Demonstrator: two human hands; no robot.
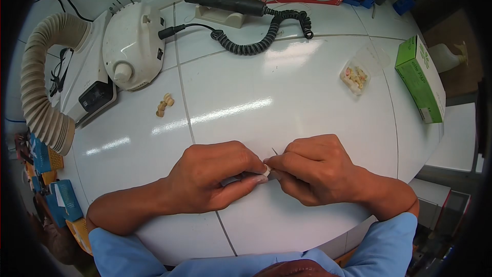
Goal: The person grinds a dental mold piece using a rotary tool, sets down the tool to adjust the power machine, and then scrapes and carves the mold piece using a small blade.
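Note:
My left hand (218, 177) is closed in a pinch, thumb and forefinger on a small whitish piece (266, 171) that looks like a dental crown. Fingertips cover much of it. Right beside it, my right hand (320, 169) is also closed, its fingertips meeting the piece. A thin pointed metal tool (274, 151) sticks out above the right fingers; the rest of it is hidden in the grip. Both hands are just above the white tabletop (236, 118), near its front edge.
Several cream-coloured pieces (163, 105) lie at the left. Behind them stand a white control unit (132, 46) and a ribbed hose (38, 82). A black handpiece (225, 3) rests on a stand. At the right are a transparent box (354, 78) of small bits and a green box (421, 79).

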